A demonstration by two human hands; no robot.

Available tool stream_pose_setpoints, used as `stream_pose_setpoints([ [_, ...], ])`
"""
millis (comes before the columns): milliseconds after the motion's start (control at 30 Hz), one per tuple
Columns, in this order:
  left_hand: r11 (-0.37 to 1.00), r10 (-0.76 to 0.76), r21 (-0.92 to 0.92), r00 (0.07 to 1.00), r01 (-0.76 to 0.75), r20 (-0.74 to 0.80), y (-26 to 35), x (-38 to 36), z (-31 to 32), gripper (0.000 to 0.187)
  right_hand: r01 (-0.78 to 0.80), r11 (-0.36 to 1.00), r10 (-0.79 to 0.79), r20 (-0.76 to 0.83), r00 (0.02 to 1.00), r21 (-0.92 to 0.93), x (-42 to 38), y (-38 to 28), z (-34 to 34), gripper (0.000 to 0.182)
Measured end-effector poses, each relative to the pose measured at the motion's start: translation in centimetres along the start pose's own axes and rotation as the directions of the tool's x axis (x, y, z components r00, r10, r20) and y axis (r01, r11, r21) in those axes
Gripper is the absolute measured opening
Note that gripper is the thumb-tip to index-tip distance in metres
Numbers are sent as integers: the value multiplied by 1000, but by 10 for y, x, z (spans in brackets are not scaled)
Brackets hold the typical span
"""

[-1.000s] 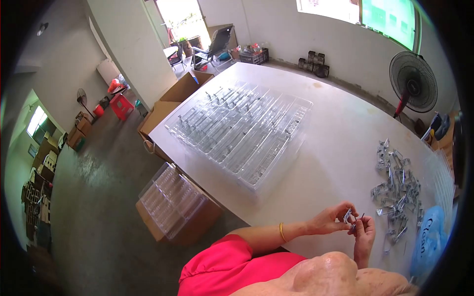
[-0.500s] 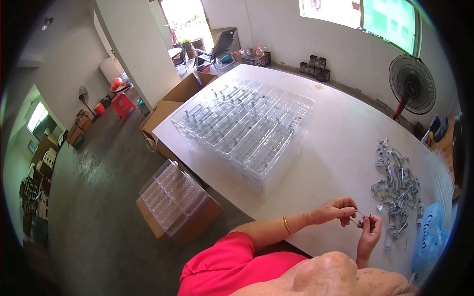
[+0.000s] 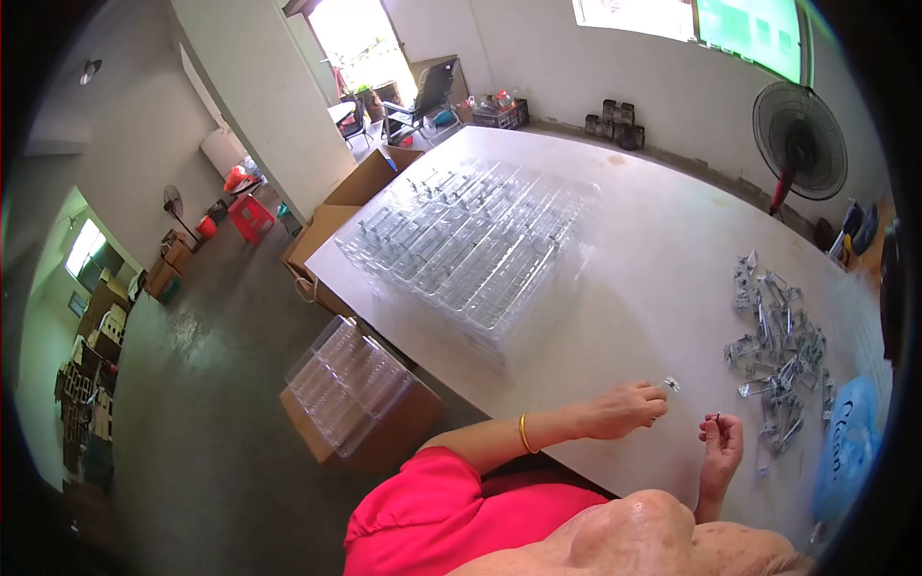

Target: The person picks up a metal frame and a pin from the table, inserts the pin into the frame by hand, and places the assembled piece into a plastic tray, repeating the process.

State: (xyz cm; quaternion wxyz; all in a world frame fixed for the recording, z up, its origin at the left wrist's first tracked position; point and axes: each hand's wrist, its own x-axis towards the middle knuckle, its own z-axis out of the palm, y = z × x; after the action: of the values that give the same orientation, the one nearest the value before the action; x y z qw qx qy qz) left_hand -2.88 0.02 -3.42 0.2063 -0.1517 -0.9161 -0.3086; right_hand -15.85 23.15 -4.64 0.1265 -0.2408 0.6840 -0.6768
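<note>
One small, silvery metal piece [image 3: 671, 384] pinched in the left hand [image 3: 629, 410], above the white, smooth tabletop [image 3: 615, 317]; right hand [image 3: 722, 447] narrowed, contents unclear. Possible drop from a fingertip-only grip.

Daylight came from the doorway [image 3: 357, 46], far beyond and to the left of the left hand [image 3: 626, 411], and from the window [image 3: 639, 13] well beyond both hands; each glared nearly white. The tabletop [image 3: 663, 230] was softly bright around them, while the floor [image 3: 206, 403] lay dim to their left, with a dull sheen. Reflections streaked the clear trays [image 3: 471, 245] beyond the left hand. Wide-angle distortion bowed the edges into black corners. The metal clip [image 3: 670, 385] at the left fingertips looked pale, perhaps slightly blurred.
</note>
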Motion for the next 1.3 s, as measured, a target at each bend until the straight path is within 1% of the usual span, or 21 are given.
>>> stream_pose_setpoints([
  [33, 998, 5, 69, 999, -9, 52, -2, -6, 2, 18, -17, 1000, 17, -3, 1000, 1, 1, 2, 0, 7],
  [100, 989, 36, 145, 999, -39, 18, -12, -18, 10, 16, -46, 995, 46, -1, 999, -87, -2, 5, -3, 5],
  [133, 962, 31, 268, 996, -52, 79, -17, -16, -4, 18, 25, 986, -21, 26, 999, -163, 8, -4, 2, 6],
  [167, 953, 3, 296, 982, -61, 190, -13, -29, 2, 19, -8, 965, 16, 32, 999, -262, -8, -4, -3, 7],
  [200, 941, -11, 335, 988, -41, 152, -8, -30, -2, 27, -13, 962, 18, 17, 1000, -272, -11, -7, 1, 9],
  [267, 974, 12, 225, 1000, -6, -24, -5, -33, -12, 34, -21, 967, 31, 32, 999, -253, -16, -5, 3, 8],
  [333, 971, -145, 171, 979, 169, -147, -1, -36, -18, 32, -105, 989, 105, -3, 994, -105, -21, -10, 5, 7],
  [367, 977, -142, 142, 982, 159, -124, -1, -39, -18, 32, -132, 985, 129, -32, 991, -115, -23, -11, 2, 7],
  [433, 876, -463, 15, 849, 482, -255, 2, -40, -18, 25, -74, 993, 77, 23, 997, -93, -23, -14, -6, 7],
  [467, 877, -464, 12, 852, 481, -243, 6, -38, -17, 25, -84, 992, 85, 14, 996, -93, -26, -12, -10, 7],
  [533, 796, -602, -92, 767, 598, -221, 13, -32, -19, 18, -95, 990, 99, 40, 994, -100, -25, -10, -12, 7],
  [667, 821, -564, -33, 800, 570, -205, 16, -20, 0, 15, -89, 990, 97, 70, 993, -110, -26, -12, -11, 7],
  [767, 818, -522, 146, 824, 557, -218, 17, -15, 9, 18, -73, 983, 90, 99, 991, -166, -28, -11, -7, 7],
  [833, 844, -493, 123, 846, 522, -204, 13, -15, 14, 19, -126, 981, 141, 101, 985, -147, -29, -6, -8, 6],
  [967, 821, -524, 114, 817, 560, -239, 14, -16, 16, 16, -128, 978, 150, 132, 980, -166, -29, -4, -8, 6],
  [1033, 786, -602, 71, 786, 615, -141, 16, -18, 13, 15, -142, 980, 161, 133, 978, -139, -29, 5, -10, 6],
  [1067, 784, -598, 81, 784, 615, -166, 17, -20, 11, 15, -120, 984, 139, 149, 979, -133, -28, 7, -10, 6],
  [1133, 822, -565, 54, 823, 567, -46, 20, -26, 8, 14, -153, 984, 165, 138, 977, -95, -28, 10, -10, 6],
  [1200, 827, -560, 19, 827, 561, -49, 27, -30, 3, 13, -131, 988, 144, 169, 975, -86, -27, 9, -11, 7],
  [1267, 838, -542, -12, 835, 545, 94, 34, -35, -7, 12, -217, 976, 215, 124, 969, 3, -26, 9, -10, 7],
  [1300, 836, -547, -9, 834, 549, 78, 40, -34, -18, 12, -209, 978, 206, 137, 969, 1, -25, 10, -11, 7],
])
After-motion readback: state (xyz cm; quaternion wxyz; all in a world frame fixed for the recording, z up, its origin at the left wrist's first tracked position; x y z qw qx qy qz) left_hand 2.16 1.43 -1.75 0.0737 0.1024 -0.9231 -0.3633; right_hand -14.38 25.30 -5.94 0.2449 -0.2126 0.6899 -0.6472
